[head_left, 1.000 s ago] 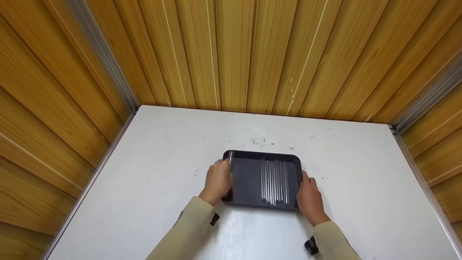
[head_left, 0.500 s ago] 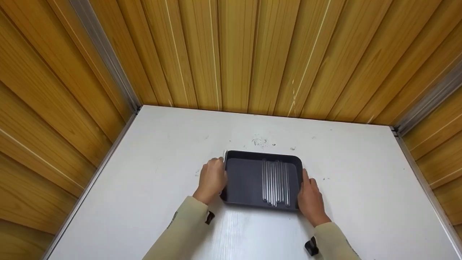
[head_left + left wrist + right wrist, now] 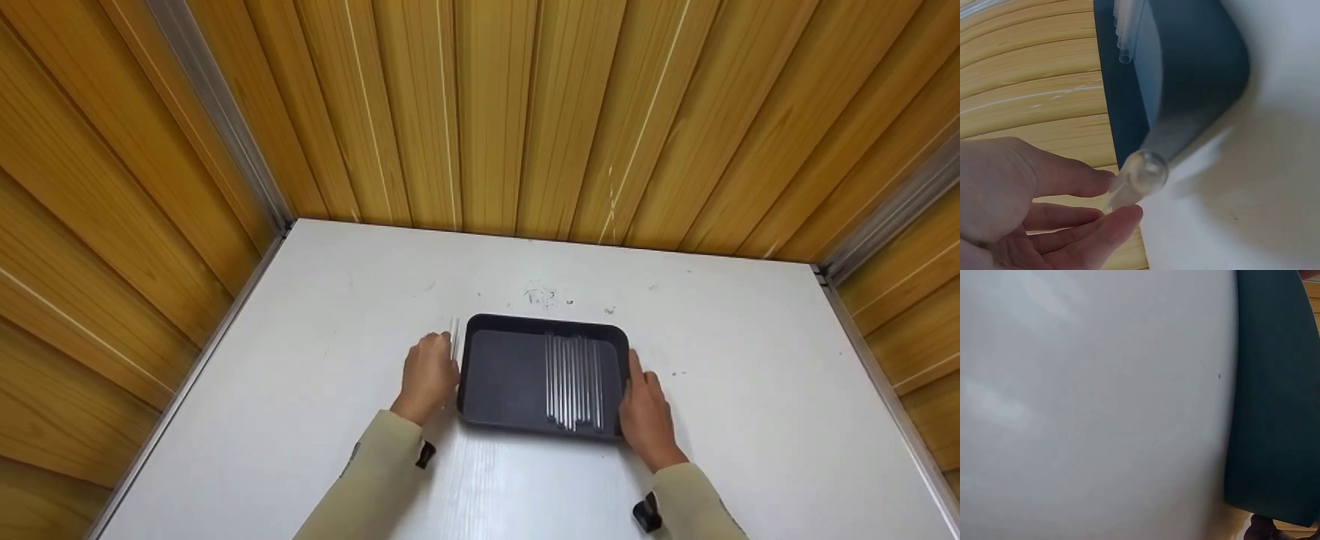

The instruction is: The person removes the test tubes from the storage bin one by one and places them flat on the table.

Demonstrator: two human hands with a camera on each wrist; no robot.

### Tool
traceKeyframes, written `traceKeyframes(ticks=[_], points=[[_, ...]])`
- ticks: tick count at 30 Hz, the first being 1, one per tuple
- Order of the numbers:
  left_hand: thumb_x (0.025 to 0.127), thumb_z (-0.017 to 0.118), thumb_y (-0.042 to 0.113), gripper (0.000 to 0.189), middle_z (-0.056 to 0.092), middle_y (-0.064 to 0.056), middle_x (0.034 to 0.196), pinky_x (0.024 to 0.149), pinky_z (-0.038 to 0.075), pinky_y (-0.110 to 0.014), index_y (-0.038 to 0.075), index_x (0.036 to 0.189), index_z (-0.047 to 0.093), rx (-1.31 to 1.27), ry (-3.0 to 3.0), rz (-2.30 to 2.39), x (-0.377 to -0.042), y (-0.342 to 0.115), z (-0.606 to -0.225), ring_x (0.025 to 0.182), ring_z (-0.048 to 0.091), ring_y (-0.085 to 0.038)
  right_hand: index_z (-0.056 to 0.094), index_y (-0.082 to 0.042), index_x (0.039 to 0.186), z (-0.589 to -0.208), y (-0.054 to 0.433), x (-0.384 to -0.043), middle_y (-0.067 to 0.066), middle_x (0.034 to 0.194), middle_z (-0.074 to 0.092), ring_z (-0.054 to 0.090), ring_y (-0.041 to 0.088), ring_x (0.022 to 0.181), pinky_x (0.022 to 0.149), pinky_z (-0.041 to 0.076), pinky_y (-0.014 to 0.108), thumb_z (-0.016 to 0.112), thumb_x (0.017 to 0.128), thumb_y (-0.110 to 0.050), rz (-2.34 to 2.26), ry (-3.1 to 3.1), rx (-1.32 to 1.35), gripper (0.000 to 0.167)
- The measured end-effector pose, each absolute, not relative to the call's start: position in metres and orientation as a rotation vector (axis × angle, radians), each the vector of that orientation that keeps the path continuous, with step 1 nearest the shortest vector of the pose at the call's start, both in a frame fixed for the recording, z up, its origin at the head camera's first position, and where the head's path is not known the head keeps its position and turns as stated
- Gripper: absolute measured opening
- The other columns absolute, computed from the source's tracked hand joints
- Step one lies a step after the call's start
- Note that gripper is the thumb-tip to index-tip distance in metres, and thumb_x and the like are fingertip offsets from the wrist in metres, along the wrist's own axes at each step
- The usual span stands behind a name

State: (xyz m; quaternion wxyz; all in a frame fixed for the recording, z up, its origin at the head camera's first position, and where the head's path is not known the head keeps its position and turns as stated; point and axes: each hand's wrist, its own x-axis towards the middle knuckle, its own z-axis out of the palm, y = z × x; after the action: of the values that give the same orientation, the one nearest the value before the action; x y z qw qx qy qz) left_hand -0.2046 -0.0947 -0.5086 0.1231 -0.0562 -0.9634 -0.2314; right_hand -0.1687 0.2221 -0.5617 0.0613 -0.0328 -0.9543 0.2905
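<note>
A dark rectangular tray (image 3: 502, 427) rests on the white table in the head view. Several clear glass test tubes (image 3: 574, 382) lie side by side in its right half, rounded ends toward me. Just outside the tray's left wall, my left hand (image 3: 429, 375) pinches another clear test tube (image 3: 454, 330). The left wrist view shows its rounded end (image 3: 1149, 173) close to the tray's corner, with the thumb and fingers around the tube. At the tray's right wall my right hand (image 3: 646, 412) holds the rim; its grip is mostly out of sight in the right wrist view.
The white table (image 3: 360, 300) carries small dark marks behind the tray. Wood-patterned panels (image 3: 487, 112) close off the back and both sides, with grey metal posts in the corners.
My left hand has lifted a test tube from the tray's left end, over the left wall, and moved left to the outside. The right hand stays at the tray's right edge.
</note>
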Motion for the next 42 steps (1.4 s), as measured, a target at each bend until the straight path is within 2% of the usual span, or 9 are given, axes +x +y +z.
traceKeyframes(ticks=[6,14,18,23,33,42], points=[[0.074,0.064,-0.008,0.010,0.064,-0.017,0.077,0.063,0.052,-0.045,-0.003,0.083,0.064,-0.147,-2.853,-0.719,-0.206,-0.104,-0.520,0.073,0.065,-0.036,0.022,-0.004,0.153,-0.562,0.222,-0.169,0.027,0.114,0.051,0.059,0.034,0.090,0.080,0.049,0.051,0.033,0.103,-0.008,0.892,-2.881,-0.108,0.050],[0.082,0.064,-0.004,0.019,0.067,-0.016,0.093,0.078,0.055,-0.042,-0.003,0.101,0.066,-0.073,-2.975,-0.820,-0.207,-0.107,-0.532,0.090,0.067,-0.033,0.024,-0.005,0.152,-0.566,0.221,-0.168,0.025,0.112,0.052,0.059,0.032,0.084,0.076,0.050,0.049,0.034,0.103,-0.007,0.912,-2.858,-0.119,0.051],[0.084,0.064,-0.003,0.022,0.067,-0.016,0.097,0.082,0.054,-0.042,-0.003,0.106,0.065,-0.058,-2.989,-0.861,-0.208,-0.107,-0.534,0.094,0.066,-0.032,0.025,-0.006,0.152,-0.568,0.220,-0.167,0.024,0.111,0.052,0.058,0.032,0.086,0.077,0.049,0.048,0.035,0.103,-0.007,0.917,-2.846,-0.133,0.051],[0.084,0.065,-0.002,0.023,0.066,-0.015,0.094,0.081,0.054,-0.043,-0.003,0.107,0.065,-0.063,-2.984,-0.880,-0.210,-0.108,-0.537,0.092,0.065,-0.031,0.027,-0.006,0.152,-0.569,0.219,-0.167,0.025,0.111,0.051,0.058,0.032,0.085,0.077,0.049,0.048,0.035,0.102,-0.005,0.899,-2.833,-0.130,0.050],[0.082,0.070,0.002,0.016,0.059,-0.008,0.083,0.072,0.050,-0.040,0.000,0.097,0.065,-0.059,-2.989,-0.878,-0.213,-0.107,-0.543,0.077,0.058,-0.023,0.029,-0.006,0.151,-0.571,0.217,-0.169,0.025,0.107,0.052,0.058,0.034,0.083,0.078,0.050,0.049,0.036,0.102,-0.004,0.881,-2.804,-0.134,0.050],[0.083,0.070,0.005,0.032,0.064,-0.015,0.099,0.084,0.053,-0.042,-0.003,0.114,0.063,-0.054,-2.993,-0.879,-0.215,-0.105,-0.539,0.094,0.065,-0.032,0.029,-0.005,0.151,-0.571,0.218,-0.171,0.025,0.105,0.052,0.059,0.033,0.081,0.073,0.051,0.047,0.035,0.102,-0.003,0.878,-2.799,-0.132,0.049]])
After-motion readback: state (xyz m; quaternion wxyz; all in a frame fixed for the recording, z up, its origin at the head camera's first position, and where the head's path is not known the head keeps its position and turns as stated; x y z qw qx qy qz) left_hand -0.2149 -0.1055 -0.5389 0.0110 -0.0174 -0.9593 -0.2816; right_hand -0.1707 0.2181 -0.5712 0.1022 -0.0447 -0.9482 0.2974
